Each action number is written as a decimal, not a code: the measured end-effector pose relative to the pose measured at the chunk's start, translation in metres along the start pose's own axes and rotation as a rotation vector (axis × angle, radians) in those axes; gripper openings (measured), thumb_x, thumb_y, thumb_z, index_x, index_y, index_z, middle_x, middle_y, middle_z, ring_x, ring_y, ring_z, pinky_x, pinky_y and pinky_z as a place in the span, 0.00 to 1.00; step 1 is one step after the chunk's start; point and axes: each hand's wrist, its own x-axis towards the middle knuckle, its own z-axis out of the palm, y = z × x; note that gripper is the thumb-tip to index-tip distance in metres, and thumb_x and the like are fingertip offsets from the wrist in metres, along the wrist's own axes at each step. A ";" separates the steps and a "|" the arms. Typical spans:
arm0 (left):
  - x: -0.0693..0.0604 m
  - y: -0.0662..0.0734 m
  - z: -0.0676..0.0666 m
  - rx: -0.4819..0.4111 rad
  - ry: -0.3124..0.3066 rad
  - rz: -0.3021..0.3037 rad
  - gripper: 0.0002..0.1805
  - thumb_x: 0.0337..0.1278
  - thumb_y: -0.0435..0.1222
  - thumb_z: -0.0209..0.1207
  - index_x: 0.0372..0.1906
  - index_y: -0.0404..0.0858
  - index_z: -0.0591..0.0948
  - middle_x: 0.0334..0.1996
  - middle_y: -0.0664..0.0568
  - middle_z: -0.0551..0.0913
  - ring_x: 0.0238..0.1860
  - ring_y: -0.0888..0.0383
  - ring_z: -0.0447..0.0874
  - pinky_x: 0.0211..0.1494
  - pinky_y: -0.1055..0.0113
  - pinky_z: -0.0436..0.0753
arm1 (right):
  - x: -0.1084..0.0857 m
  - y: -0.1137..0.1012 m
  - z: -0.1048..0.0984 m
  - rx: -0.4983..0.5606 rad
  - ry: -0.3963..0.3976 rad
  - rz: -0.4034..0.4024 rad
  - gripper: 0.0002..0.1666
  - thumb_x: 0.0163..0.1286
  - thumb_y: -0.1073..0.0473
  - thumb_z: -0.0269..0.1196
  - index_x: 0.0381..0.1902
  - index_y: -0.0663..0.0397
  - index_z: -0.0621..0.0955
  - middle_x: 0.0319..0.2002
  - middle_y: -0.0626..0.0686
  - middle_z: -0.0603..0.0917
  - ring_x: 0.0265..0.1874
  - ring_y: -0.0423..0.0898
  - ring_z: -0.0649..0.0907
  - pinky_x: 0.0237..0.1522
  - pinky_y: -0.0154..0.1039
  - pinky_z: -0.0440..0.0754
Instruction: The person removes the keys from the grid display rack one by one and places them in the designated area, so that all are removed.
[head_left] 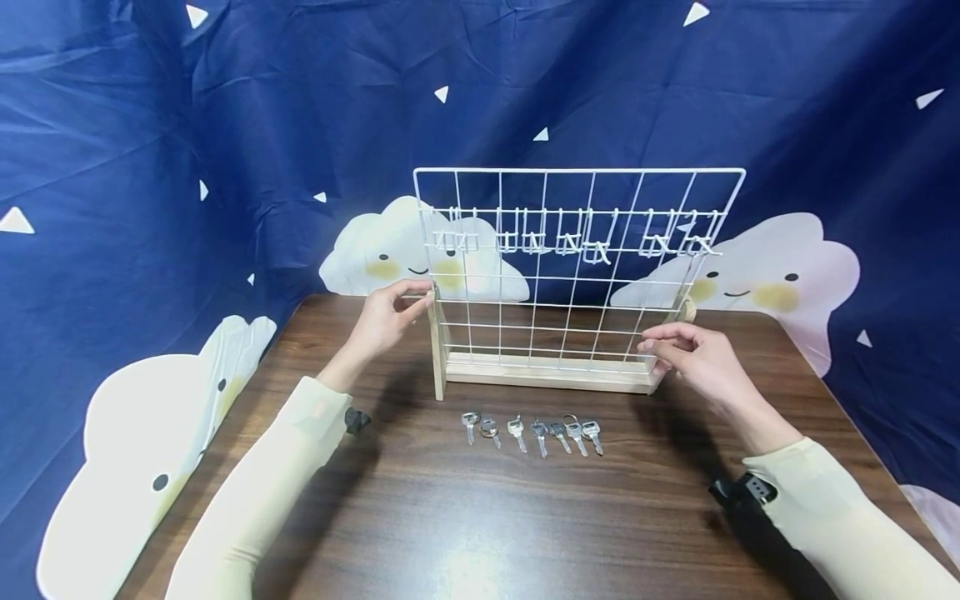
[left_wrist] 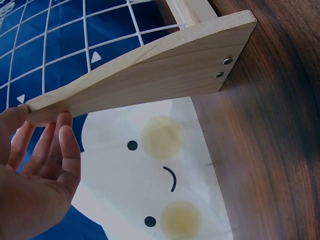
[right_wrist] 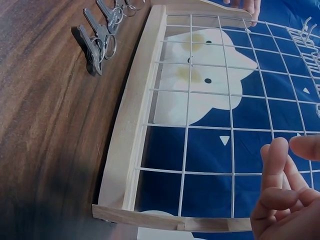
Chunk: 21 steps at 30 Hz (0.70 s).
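A white wire grid rack (head_left: pixel 555 279) stands tilted back in a pale wooden stand (head_left: pixel 547 372). At its left, my left hand (head_left: pixel 386 317) pinches the upper end of the wooden side panel (left_wrist: pixel 145 65), thumb on one face and fingers on the other. My right hand (head_left: pixel 697 358) is by the rack's right side, its fingers (right_wrist: pixel 275 160) bent in front of the grid with a small gap to the thumb. Nothing shows between them; whether they touch the wire I cannot tell. Several wire hooks (head_left: pixel 567 242) hang in a row along the upper grid.
Several silver keys (head_left: pixel 517 427), some with rings, lie in a row on the brown wooden table (head_left: pixel 450 500) in front of the stand. Behind rises a dark blue curtain (head_left: pixel 360 100) with white triangles and smiling clouds.
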 end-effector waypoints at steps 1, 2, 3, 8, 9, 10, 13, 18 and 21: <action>0.000 0.000 0.000 0.002 -0.002 0.001 0.17 0.66 0.41 0.64 0.56 0.40 0.83 0.53 0.45 0.87 0.43 0.47 0.89 0.35 0.75 0.81 | 0.000 -0.001 0.000 0.011 0.004 0.001 0.06 0.73 0.53 0.63 0.46 0.43 0.82 0.32 0.28 0.88 0.23 0.37 0.86 0.20 0.31 0.75; 0.000 0.000 0.000 0.004 -0.002 0.000 0.17 0.65 0.41 0.64 0.56 0.40 0.83 0.53 0.45 0.87 0.43 0.47 0.89 0.35 0.74 0.81 | -0.001 -0.001 -0.001 0.023 0.008 0.001 0.06 0.73 0.53 0.63 0.46 0.42 0.82 0.32 0.28 0.88 0.23 0.37 0.86 0.20 0.31 0.75; 0.000 -0.001 0.000 0.007 -0.003 0.001 0.17 0.65 0.41 0.64 0.56 0.40 0.83 0.53 0.44 0.87 0.43 0.48 0.89 0.35 0.74 0.81 | -0.001 -0.002 -0.001 0.032 0.009 -0.006 0.06 0.73 0.53 0.63 0.45 0.42 0.82 0.33 0.28 0.88 0.24 0.37 0.86 0.20 0.30 0.75; 0.000 -0.001 0.000 0.009 0.001 -0.001 0.17 0.65 0.41 0.64 0.56 0.40 0.84 0.53 0.45 0.87 0.43 0.48 0.89 0.34 0.75 0.80 | -0.001 -0.005 -0.004 0.095 0.048 -0.030 0.05 0.72 0.55 0.64 0.44 0.39 0.83 0.34 0.31 0.89 0.23 0.36 0.86 0.19 0.29 0.73; 0.000 -0.001 0.000 0.009 0.001 -0.001 0.17 0.65 0.41 0.64 0.56 0.40 0.84 0.53 0.45 0.87 0.43 0.48 0.89 0.34 0.75 0.80 | 0.000 -0.005 -0.005 0.103 0.059 -0.032 0.05 0.72 0.56 0.64 0.44 0.39 0.83 0.34 0.32 0.90 0.23 0.36 0.86 0.20 0.29 0.73; 0.000 -0.001 0.000 0.007 0.000 -0.002 0.17 0.65 0.41 0.64 0.56 0.41 0.84 0.53 0.45 0.87 0.43 0.48 0.89 0.34 0.75 0.80 | 0.000 -0.006 -0.006 0.108 0.072 -0.030 0.06 0.72 0.55 0.64 0.45 0.40 0.83 0.34 0.32 0.90 0.23 0.35 0.85 0.20 0.29 0.73; 0.000 -0.001 0.000 0.010 0.000 -0.001 0.17 0.65 0.41 0.64 0.56 0.40 0.83 0.53 0.45 0.87 0.43 0.48 0.89 0.35 0.76 0.80 | 0.001 -0.007 -0.007 0.124 0.104 -0.027 0.06 0.71 0.55 0.65 0.45 0.40 0.84 0.33 0.31 0.90 0.23 0.35 0.85 0.20 0.29 0.73; 0.000 0.001 0.000 0.007 0.000 -0.009 0.17 0.65 0.41 0.64 0.56 0.40 0.83 0.54 0.45 0.87 0.43 0.48 0.89 0.36 0.77 0.79 | 0.004 -0.012 -0.010 0.146 0.153 -0.030 0.07 0.70 0.55 0.66 0.45 0.40 0.85 0.32 0.31 0.89 0.22 0.34 0.85 0.19 0.29 0.73; 0.000 0.001 0.000 0.002 0.000 -0.010 0.17 0.65 0.41 0.64 0.56 0.40 0.84 0.53 0.45 0.87 0.44 0.48 0.89 0.36 0.77 0.79 | 0.005 -0.014 -0.012 0.147 0.175 -0.026 0.07 0.69 0.55 0.67 0.44 0.41 0.86 0.30 0.31 0.89 0.22 0.35 0.84 0.18 0.28 0.73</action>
